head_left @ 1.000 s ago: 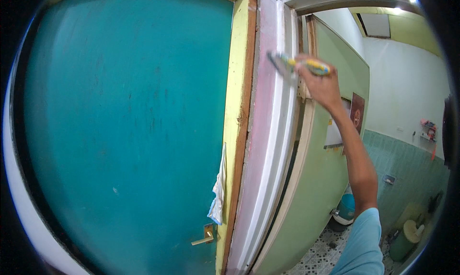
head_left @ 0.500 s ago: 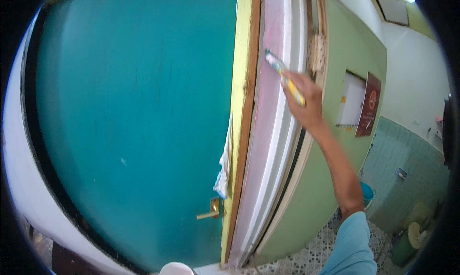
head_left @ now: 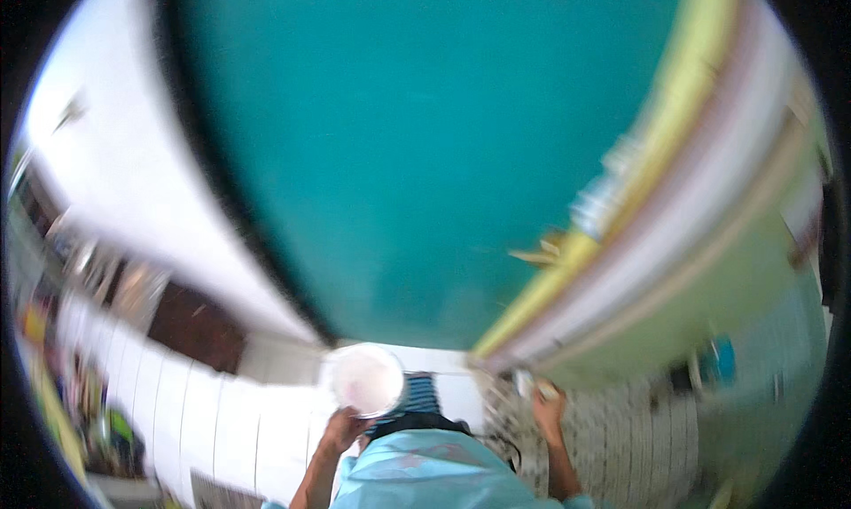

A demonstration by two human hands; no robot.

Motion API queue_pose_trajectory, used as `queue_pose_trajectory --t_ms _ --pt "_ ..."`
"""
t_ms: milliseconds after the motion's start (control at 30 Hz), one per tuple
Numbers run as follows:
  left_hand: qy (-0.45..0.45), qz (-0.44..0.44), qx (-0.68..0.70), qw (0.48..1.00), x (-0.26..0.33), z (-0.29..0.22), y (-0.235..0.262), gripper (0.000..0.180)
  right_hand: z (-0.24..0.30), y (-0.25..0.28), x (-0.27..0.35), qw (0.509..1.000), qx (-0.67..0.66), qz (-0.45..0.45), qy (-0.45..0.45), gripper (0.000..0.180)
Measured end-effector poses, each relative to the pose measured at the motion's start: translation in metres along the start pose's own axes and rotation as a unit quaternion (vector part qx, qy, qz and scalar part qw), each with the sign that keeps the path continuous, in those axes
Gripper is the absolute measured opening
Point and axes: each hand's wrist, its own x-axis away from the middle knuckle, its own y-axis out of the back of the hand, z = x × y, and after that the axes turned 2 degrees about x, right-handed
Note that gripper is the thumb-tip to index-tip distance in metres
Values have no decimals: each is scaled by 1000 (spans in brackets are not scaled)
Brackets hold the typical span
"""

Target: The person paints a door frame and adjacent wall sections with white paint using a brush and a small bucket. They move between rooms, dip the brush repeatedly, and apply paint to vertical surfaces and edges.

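Observation:
My left hand (head_left: 344,427) grips the rim of a white bucket (head_left: 387,356) in front of my body. Pale, slightly pinkish paint (head_left: 365,385) shows inside it. Down at my right side, my right hand (head_left: 548,404) is closed on a paintbrush (head_left: 525,385), blurred by motion. Before me stands a large teal door (head_left: 434,155) with a brass-coloured handle (head_left: 539,250). A whitish-blue rag (head_left: 603,194) hangs along its yellow edge (head_left: 683,93). To the right of that edge runs a door frame (head_left: 700,190) with pinkish and white strips, smeared in this view.
A white wall (head_left: 115,146) bends away at the left. Pale floor tiles (head_left: 195,403) lie below it, near a dark brown panel (head_left: 197,327) and blurred clutter (head_left: 111,429). At the right are a green wall panel (head_left: 656,318), a blue bucket (head_left: 722,360) and patterned floor tiles (head_left: 620,429).
My view has tilted downward. My right hand has come down from the pinkish strip of the frame to my side with the paintbrush. My left hand and the whole bucket have come into view.

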Motion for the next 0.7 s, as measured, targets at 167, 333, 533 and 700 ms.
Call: queue_pose_trajectory --t_ms 167,333,533,700 --pt "-42 -35 30 998 29 -37 38 42 -16 -105 -7 954 -223 24 -199 22" --pt "-128 -50 80 987 73 -58 110 52 79 -194 -12 884 -362 185 -232 30" --pt "-211 -143 141 957 140 -90 155 53 252 -308 26 677 -570 385 -260 20" --pt "-249 -213 196 924 170 -110 200 52 297 -434 78 586 -509 549 -310 21"
